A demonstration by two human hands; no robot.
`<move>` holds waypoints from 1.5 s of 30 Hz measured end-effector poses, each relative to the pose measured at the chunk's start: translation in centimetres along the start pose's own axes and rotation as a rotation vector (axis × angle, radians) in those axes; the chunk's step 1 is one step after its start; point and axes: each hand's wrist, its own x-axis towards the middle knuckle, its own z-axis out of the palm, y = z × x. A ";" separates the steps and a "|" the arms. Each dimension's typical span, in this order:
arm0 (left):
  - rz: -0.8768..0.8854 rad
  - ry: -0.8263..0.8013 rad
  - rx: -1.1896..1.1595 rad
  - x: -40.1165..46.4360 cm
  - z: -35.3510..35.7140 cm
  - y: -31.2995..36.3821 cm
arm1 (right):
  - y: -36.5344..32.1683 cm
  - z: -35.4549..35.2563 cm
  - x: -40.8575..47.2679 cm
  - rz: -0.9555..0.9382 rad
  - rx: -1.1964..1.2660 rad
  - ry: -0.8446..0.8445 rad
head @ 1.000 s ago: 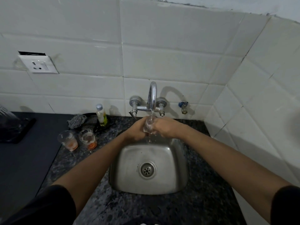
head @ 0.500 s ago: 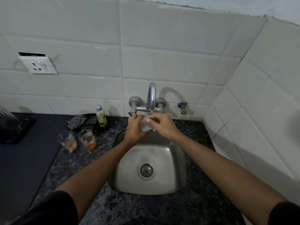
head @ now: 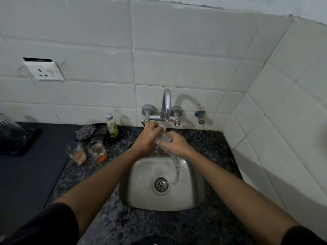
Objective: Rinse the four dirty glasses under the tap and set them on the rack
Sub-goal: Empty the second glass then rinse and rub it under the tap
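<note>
A clear glass (head: 164, 138) sits tilted under the tap (head: 166, 105), whose stream runs over it and spills into the steel sink (head: 192, 197). My right hand (head: 177, 144) grips the glass from the right and below. My left hand (head: 147, 137) is pressed to its left side with fingers curled at the rim, just below the tap's left handle. Two dirty glasses with orange dregs, one (head: 75, 152) beside the other (head: 97, 150), stand upright on the counter left of the sink. The dark rack (head: 21, 144) lies at the far left, with a clear glass (head: 7, 123) on it.
A small bottle (head: 111, 125) and a grey scrubber (head: 85, 132) sit on a dark dish behind the dirty glasses. A wall socket (head: 44, 71) is up left, a blue-capped valve (head: 200, 115) right of the tap. Tiled walls close in behind and on the right.
Water pours over the glass again, after a moment when both hands were raised near the tap handle. The hands have dropped slightly and the glass is tipped, spilling into the sink.
</note>
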 end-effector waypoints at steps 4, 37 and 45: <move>0.057 0.009 -0.031 -0.2 -0.8 -0.4 | 0.6 0.6 0.9 0.061 0.014 -0.070; -0.824 0.257 -0.196 2.2 1.1 -1.9 | 2.3 2.5 1.7 -0.099 0.102 0.151; -0.769 0.195 -0.089 2.3 0.9 -1.5 | 2.8 2.6 2.0 -0.117 0.080 0.187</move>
